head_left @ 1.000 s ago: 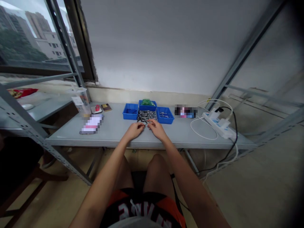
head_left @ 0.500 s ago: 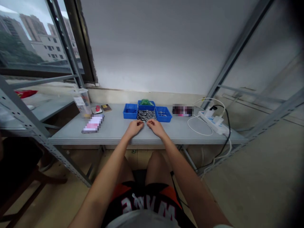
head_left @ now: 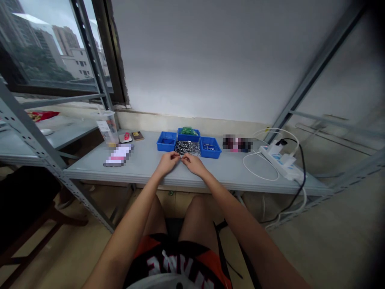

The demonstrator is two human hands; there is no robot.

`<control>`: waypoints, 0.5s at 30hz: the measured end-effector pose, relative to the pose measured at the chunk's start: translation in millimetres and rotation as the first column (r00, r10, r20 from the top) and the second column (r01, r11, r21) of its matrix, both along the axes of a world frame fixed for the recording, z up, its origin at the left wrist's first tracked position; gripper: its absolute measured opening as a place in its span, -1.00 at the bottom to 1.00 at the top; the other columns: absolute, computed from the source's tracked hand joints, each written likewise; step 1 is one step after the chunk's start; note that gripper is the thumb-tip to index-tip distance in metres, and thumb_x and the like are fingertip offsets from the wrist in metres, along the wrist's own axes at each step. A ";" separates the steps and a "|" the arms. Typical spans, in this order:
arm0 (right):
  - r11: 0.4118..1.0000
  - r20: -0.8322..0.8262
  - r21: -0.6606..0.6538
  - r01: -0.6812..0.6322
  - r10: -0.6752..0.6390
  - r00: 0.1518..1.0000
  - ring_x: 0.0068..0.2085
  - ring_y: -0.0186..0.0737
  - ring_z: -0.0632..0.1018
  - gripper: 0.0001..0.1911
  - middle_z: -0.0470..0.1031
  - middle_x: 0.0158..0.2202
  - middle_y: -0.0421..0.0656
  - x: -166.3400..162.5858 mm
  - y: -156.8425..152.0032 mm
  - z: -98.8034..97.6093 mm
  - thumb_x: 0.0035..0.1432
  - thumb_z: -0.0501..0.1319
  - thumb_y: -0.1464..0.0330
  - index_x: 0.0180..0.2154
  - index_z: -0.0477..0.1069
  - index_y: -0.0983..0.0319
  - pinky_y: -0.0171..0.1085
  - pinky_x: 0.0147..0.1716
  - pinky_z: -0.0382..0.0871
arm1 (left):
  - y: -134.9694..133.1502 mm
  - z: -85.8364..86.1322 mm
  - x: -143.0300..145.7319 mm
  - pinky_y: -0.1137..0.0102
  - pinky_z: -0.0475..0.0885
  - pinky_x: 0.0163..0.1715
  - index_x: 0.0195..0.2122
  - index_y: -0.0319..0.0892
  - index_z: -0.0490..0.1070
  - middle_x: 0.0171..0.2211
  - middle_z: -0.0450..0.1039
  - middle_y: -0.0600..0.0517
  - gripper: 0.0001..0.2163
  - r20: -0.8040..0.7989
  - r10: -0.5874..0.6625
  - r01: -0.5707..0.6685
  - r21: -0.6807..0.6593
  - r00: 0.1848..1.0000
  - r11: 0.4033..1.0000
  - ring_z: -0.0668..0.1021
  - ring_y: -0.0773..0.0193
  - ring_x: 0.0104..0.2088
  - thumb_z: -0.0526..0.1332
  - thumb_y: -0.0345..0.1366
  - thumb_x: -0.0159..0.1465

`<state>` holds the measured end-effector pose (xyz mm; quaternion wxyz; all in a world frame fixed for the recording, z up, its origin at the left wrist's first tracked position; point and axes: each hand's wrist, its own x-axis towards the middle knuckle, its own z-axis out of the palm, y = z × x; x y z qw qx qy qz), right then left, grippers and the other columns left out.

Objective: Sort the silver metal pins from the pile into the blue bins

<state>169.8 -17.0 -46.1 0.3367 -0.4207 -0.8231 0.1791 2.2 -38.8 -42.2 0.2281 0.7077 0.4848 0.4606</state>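
Note:
Just in front of a heap of small shiny metal pieces, my left hand and my right hand meet with fingertips pinched almost together. Whatever is between the fingers is too small to make out. Around the heap stand three blue trays: the left tray has dark contents, the back tray holds green plastic packaging, and the right tray has a few thin metal pieces in it.
On the grey table at left are a phone, a plastic cup, a red item on a white piece, and a small dark box. A white power strip with cables lies at right, near a pixelated object.
My fingertips have come closer together, the right hand moving left towards the left one. The whole view has shifted and turned slightly with my head.

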 end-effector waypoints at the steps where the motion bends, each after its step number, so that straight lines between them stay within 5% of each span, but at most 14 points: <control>1: 1.000 -0.005 0.009 0.000 0.000 1.000 -0.44 -0.30 0.41 -0.87 0.47 -0.44 -0.20 0.0 -0.6 -0.4 0.12 0.12 0.32 -0.31 0.40 0.20 -0.35 -0.41 0.18 | -0.7 0.7 -0.2 0.42 0.33 -0.31 -0.33 -0.26 0.46 -0.39 0.50 -0.02 -0.79 0.004 -0.006 0.006 -0.004 1.000 1.000 0.48 0.26 -0.36 0.13 -0.24 0.14; 11: 0.999 -0.131 -0.002 -0.036 0.035 0.991 -0.44 -0.35 0.39 -0.81 0.45 -0.47 -0.23 1.3 -6.5 2.7 0.15 0.07 0.29 -0.37 0.40 0.23 -0.38 -0.39 0.19 | 3.3 -3.6 -1.5 0.45 0.33 -0.42 -0.36 -0.25 0.36 -0.49 0.43 0.05 -0.80 0.154 0.006 -0.003 -0.019 0.988 1.000 0.45 0.32 -0.45 0.15 -0.20 0.09; 15: 0.999 -0.134 -0.014 -0.045 0.043 0.990 -0.45 -0.37 0.38 -0.73 0.42 -0.51 -0.25 2.3 -5.8 3.1 0.18 0.04 0.24 -0.42 0.38 0.25 -0.39 -0.41 0.17 | -0.7 -0.8 -0.3 0.46 0.32 -0.41 -0.36 -0.25 0.38 -0.50 0.44 0.06 -0.82 0.083 -0.021 0.022 -0.016 0.996 1.000 0.44 0.34 -0.47 0.13 -0.24 0.10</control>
